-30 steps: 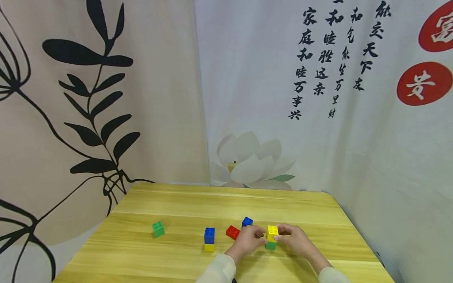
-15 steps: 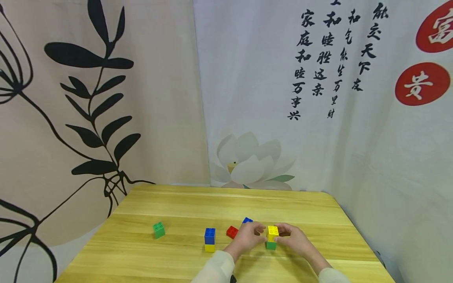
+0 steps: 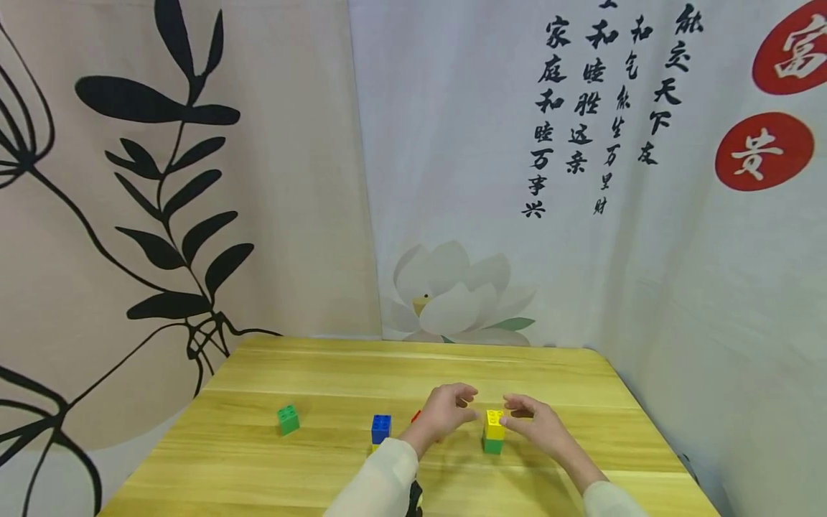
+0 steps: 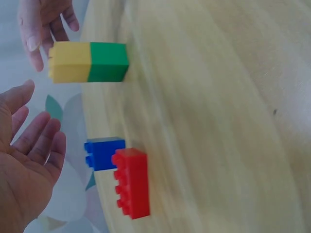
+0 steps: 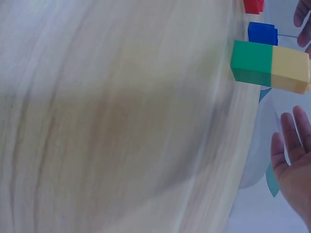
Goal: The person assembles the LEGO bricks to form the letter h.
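A yellow block point(image 3: 494, 425) sits on top of a green block point(image 3: 493, 446), the two forming a small upright stack on the table. My right hand point(image 3: 538, 425) is just right of the stack, fingers loosely bent and holding nothing; in the right wrist view a gap shows between that hand point(image 5: 297, 160) and the blocks. On the stack's left, my left hand point(image 3: 446, 411) is raised with relaxed fingers and nothing in it. Below the left hand, the left wrist view shows a red block point(image 4: 132, 184) beside a blue block point(image 4: 108, 154); in the head view the hand mostly hides them.
Another blue block point(image 3: 381, 428) stands on a yellow one, partly covered by the left sleeve point(image 3: 381, 477). Farther left lies a single green block point(image 3: 288, 420). The wooden table point(image 3: 336, 373) ends at a printed curtain point(image 3: 452, 179) behind.
Both hands have drawn away from the yellow-and-green stack, the left one up and to the left, the right one slightly up. The stack stays standing where it was.
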`<state>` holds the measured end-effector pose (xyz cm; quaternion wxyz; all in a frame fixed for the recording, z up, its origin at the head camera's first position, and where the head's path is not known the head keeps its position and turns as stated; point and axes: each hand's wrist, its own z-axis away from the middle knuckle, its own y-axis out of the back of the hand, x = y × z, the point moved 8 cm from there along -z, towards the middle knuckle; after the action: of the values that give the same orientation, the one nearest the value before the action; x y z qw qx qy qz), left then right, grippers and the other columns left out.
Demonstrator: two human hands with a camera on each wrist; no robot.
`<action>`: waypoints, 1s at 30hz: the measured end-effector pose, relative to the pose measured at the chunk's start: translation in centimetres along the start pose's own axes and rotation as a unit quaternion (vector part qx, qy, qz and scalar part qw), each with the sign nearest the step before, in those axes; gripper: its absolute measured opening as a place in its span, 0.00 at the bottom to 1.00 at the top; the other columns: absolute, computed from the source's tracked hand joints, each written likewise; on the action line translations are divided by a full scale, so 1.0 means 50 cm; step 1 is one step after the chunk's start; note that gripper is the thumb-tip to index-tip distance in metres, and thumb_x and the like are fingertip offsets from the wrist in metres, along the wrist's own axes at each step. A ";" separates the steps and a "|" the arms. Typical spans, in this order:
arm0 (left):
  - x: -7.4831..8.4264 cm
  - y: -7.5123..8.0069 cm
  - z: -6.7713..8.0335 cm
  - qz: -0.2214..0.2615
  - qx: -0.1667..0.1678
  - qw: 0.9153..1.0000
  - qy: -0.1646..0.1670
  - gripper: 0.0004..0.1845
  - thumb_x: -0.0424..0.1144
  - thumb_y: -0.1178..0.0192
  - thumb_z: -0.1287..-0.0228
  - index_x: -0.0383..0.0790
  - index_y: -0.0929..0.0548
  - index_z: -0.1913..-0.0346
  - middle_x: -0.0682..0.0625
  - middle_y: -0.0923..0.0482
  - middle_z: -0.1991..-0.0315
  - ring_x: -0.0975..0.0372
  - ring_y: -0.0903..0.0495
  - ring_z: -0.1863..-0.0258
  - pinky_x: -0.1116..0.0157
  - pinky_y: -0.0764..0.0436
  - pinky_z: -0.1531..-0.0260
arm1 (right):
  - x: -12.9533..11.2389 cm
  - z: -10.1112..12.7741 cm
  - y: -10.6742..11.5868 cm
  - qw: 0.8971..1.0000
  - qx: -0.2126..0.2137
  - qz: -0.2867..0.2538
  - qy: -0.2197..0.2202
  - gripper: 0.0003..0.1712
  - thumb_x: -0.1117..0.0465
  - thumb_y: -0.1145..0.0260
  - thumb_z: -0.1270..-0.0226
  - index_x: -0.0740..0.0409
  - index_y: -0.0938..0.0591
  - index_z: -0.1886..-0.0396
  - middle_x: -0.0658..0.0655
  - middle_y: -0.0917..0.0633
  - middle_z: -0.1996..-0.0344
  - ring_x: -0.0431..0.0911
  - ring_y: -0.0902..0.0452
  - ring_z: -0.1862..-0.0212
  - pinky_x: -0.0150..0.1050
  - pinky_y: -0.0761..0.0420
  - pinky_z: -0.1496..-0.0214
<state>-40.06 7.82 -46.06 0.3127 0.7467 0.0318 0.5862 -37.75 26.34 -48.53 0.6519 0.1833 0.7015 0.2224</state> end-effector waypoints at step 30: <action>0.032 0.140 -0.001 -0.005 0.027 1.000 -0.004 0.23 0.43 0.36 0.34 0.45 0.23 0.37 0.46 0.20 0.42 0.50 0.22 0.42 0.52 0.19 0.46 | -0.101 -0.002 0.022 0.996 0.085 0.001 0.016 0.27 0.48 0.33 0.33 0.53 0.21 0.38 0.57 0.18 0.41 0.51 0.24 0.40 0.48 0.21 0.39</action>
<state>-41.86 2.86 -41.16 0.2957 0.7573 0.0502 0.5801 -37.49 24.48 -43.74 0.6225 0.2356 0.7277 0.1656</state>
